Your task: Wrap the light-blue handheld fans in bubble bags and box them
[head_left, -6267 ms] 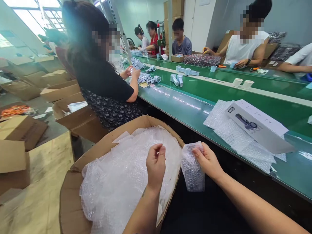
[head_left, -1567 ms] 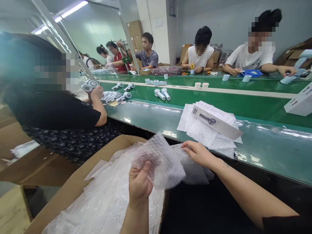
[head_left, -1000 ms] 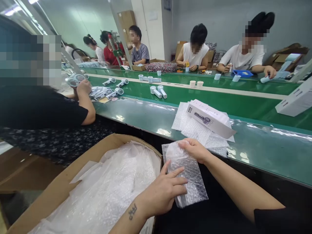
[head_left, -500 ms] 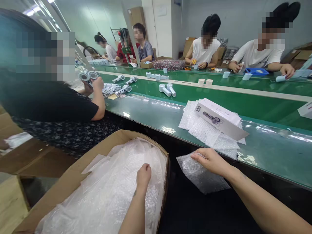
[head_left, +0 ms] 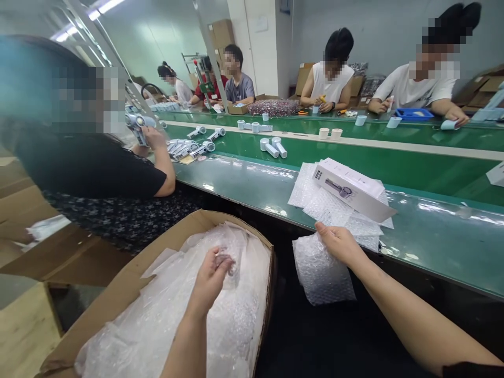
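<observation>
Right hand point(head_left: 337, 244) grips bubble wrap point(head_left: 323, 275) – left hand point(head_left: 212, 270) pinches another piece point(head_left: 233, 282) over the cardboard box point(head_left: 189, 228)

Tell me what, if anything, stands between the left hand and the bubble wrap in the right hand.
The carton rim runs between the left hand and the bubble wrap in the right hand; nothing visible rises above it there.

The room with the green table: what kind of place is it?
Probably a factory: people line both sides of the long green table, blue parts lie along it, and a cardboard box holds bubble wrap.
</observation>
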`<state>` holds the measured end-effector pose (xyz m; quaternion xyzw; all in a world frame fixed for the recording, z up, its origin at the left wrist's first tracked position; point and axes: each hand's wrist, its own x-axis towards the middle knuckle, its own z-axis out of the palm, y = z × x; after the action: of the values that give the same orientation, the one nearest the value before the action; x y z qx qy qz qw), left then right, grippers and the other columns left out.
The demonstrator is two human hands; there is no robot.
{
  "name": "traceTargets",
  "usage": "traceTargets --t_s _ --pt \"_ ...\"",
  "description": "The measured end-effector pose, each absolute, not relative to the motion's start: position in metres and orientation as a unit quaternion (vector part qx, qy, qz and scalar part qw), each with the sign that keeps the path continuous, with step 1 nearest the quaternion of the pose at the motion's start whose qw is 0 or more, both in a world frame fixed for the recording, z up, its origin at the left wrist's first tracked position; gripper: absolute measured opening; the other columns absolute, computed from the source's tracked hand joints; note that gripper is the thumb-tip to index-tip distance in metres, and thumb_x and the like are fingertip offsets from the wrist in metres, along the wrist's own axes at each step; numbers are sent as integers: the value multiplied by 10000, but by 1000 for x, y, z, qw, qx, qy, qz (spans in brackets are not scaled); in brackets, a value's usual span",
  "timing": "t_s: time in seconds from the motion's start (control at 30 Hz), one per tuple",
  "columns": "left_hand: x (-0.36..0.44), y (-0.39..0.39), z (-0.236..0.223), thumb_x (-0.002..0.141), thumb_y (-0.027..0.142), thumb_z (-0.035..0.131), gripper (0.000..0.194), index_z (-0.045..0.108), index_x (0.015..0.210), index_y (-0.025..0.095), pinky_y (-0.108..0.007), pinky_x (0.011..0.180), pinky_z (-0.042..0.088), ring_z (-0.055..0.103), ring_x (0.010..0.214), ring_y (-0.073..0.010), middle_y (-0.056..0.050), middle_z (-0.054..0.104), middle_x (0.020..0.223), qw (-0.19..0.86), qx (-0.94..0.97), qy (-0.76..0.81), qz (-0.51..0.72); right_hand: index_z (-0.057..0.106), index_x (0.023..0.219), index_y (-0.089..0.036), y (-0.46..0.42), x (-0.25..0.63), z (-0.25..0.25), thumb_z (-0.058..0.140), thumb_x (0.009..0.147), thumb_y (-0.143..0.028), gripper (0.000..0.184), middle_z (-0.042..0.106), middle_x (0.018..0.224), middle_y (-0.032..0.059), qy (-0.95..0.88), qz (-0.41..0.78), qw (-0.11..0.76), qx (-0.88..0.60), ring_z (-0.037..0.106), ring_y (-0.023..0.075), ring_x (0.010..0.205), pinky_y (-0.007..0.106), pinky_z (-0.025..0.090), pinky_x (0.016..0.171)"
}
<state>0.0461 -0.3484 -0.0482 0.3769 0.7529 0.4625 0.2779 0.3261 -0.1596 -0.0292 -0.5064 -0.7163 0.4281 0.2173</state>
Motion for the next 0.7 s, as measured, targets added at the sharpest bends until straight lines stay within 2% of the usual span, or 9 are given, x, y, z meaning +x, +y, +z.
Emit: traceTargets --t_s 0.1,0.17,0.23,0.3,0.4,0.47,0.57,0.63,0.7 --pt "69 -343 30 820 379 594 198 611 789 184 -236 533 439 557 570 -140 -15 592 657 426 519 577 465 244 506 -210 -146 316 -23 350 823 -730 618 289 482 -27 -744 376 210 -511 307 112 476 250 218 481" --pt "97 -328 67 827 340 594 210 644 713 171 -238 524 423 542 540 -134 -21 592 615 537 631 448 335 283 485 -207 -140 307 -17 354 834 -705 611 333 473 -17 -763 355 212 -497 339 123 490 253 237 495" --pt "127 -303 83 835 300 583 182 663 729 175 -236 558 428 548 564 -131 -12 609 625 563 683 402 234 327 477 -201 -138 300 -9 363 836 -694 610 355 474 -16 -777 362 224 -463 352 122 505 251 247 510" --pt "153 -278 82 818 283 600 132 648 741 187 -229 587 427 557 608 -130 5 623 651 497 695 469 223 354 486 -193 -139 301 -1 368 821 -720 624 359 483 -22 -773 414 237 -418 347 111 509 245 245 509" --pt "177 -249 65 796 319 633 147 593 722 198 -235 579 411 532 594 -124 30 604 630 297 689 604 267 369 511 -187 -144 318 10 344 766 -811 675 369 499 -29 -716 540 238 -373 336 93 493 234 237 479" --pt "185 -239 57 821 341 610 190 572 698 201 -252 588 413 511 579 -127 26 580 614 160 713 622 281 393 530 -180 -148 336 16 316 740 -849 706 383 506 -27 -674 593 234 -374 336 89 480 232 240 464" --pt "199 -231 54 821 335 617 226 581 646 198 -340 757 457 571 824 -208 -62 641 856 -1 771 565 293 435 547 -164 -153 364 22 271 755 -850 735 401 517 -19 -660 588 243 -400 348 90 483 235 262 471" --pt "211 -222 55 773 312 673 198 585 641 195 -441 910 420 508 1101 -302 -114 596 1157 -25 799 528 287 445 541 -157 -155 380 25 206 786 -832 757 404 518 -12 -673 563 254 -406 358 95 497 240 278 487" --pt "226 -211 55 741 288 700 173 566 678 198 -453 925 419 498 1141 -307 -113 579 1202 39 809 522 268 479 572 -150 -159 397 28 109 824 -795 786 441 558 3 -693 537 280 -392 395 110 544 248 320 529"
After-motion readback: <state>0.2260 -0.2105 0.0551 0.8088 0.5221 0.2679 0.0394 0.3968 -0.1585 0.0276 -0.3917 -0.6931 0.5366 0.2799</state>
